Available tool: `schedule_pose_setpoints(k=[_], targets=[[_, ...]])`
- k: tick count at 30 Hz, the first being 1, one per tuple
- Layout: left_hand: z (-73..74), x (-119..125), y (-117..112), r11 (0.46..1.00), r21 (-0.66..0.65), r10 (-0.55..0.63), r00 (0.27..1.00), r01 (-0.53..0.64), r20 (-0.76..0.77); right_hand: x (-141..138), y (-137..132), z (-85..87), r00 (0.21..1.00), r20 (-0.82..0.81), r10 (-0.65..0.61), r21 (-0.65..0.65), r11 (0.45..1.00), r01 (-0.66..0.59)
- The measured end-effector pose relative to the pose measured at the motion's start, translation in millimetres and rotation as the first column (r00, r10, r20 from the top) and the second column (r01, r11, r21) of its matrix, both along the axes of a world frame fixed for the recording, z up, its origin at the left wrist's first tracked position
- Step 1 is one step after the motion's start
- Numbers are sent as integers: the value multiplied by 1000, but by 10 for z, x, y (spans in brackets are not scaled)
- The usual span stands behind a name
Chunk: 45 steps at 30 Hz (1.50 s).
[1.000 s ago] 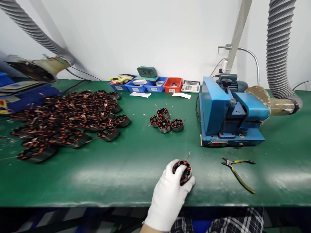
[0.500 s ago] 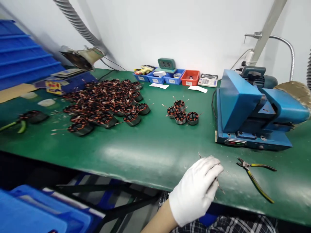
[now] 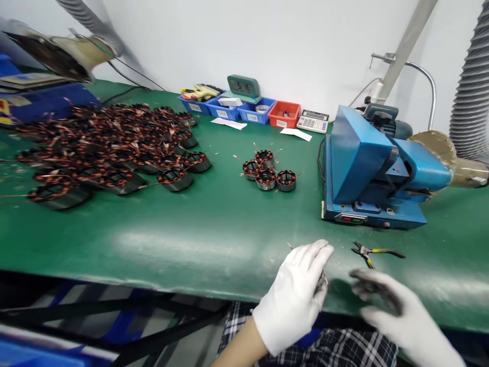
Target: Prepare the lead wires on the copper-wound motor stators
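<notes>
My left hand (image 3: pixel 296 298), in a white glove, is closed at the front edge of the green table (image 3: pixel 214 229). It hides a copper-wound stator; only thin wire ends (image 3: pixel 324 278) stick out past the fingers. My right hand (image 3: pixel 393 308), in a glove with dark-stained fingertips, reaches in from the lower right. Its fingers are stretched toward the left hand and blurred, with nothing visible in them. They lie over one handle of the yellow-handled pliers (image 3: pixel 376 251).
A big pile of stators (image 3: pixel 114 148) covers the left of the table, and a small group (image 3: pixel 267 171) sits mid-table. A blue machine (image 3: pixel 367 168) stands at the right beside a grey hose (image 3: pixel 471 86). Blue bins (image 3: pixel 248 109), a red bin (image 3: pixel 284 113), a calculator (image 3: pixel 313 121) and a clock (image 3: pixel 243 85) line the wall.
My right hand has come into view from the lower right, over the pliers. My left hand stays closed at the table edge, the stator now hidden. The view has swung back right.
</notes>
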<state>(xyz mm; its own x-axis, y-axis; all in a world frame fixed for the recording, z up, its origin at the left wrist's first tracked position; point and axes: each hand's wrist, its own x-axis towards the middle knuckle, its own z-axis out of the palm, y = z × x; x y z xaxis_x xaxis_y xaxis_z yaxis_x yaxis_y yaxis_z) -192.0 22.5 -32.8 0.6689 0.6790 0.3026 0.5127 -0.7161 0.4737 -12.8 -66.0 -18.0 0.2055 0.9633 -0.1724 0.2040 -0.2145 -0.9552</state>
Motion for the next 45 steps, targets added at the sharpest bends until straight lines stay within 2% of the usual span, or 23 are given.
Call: schedule_pose_setpoints(k=[3,5,9,15,20,23,26,28,30,33,35,40,43,45], targets=[[-84,-40,-8,999,35,4,1000,-3,-14,-200,262,-139,987,112,112,-47,993,-107],[-114,-66,-16,1000,29,-12,999,13,-34,-308,373,-190,980,161,119,-5,993,-120],[-115,-91,-23,1000,7,-27,999,27,-40,-328,450,-224,986,103,135,50,989,-140],[-53,-62,1,1000,14,-20,997,21,-70,-244,567,-290,989,-145,-25,-1,1000,25],[-11,-51,21,999,5,-53,994,54,-97,-142,688,-346,917,-338,-210,-27,977,213],[-15,-23,-3,1000,5,-4,997,4,-80,-26,575,-355,883,-360,-301,-20,949,316],[1,23,-58,996,-42,80,996,-82,-50,23,383,-329,913,-294,-283,-37,958,285],[21,44,-74,994,-96,46,999,-47,-12,-1,312,-300,959,-167,-228,-46,974,224],[31,47,-75,993,-117,0,999,4,32,-79,302,-266,992,-28,-123,-45,992,122],[12,31,-78,995,-95,16,999,-12,34,-234,356,-209,983,160,88,-65,995,-78],[-13,20,-68,998,-69,-3,1000,3,-1,-275,422,-182,965,242,104,-63,994,-91],[-22,6,-31,995,-35,-95,994,93,-54,-22,503,-165,949,296,-109,-14,993,118],[14,-9,-34,993,-72,-93,994,88,-58,189,429,-189,911,295,-288,53,957,286],[35,-8,-36,992,-102,-85,996,81,-39,248,333,-231,902,264,-341,78,940,332]])
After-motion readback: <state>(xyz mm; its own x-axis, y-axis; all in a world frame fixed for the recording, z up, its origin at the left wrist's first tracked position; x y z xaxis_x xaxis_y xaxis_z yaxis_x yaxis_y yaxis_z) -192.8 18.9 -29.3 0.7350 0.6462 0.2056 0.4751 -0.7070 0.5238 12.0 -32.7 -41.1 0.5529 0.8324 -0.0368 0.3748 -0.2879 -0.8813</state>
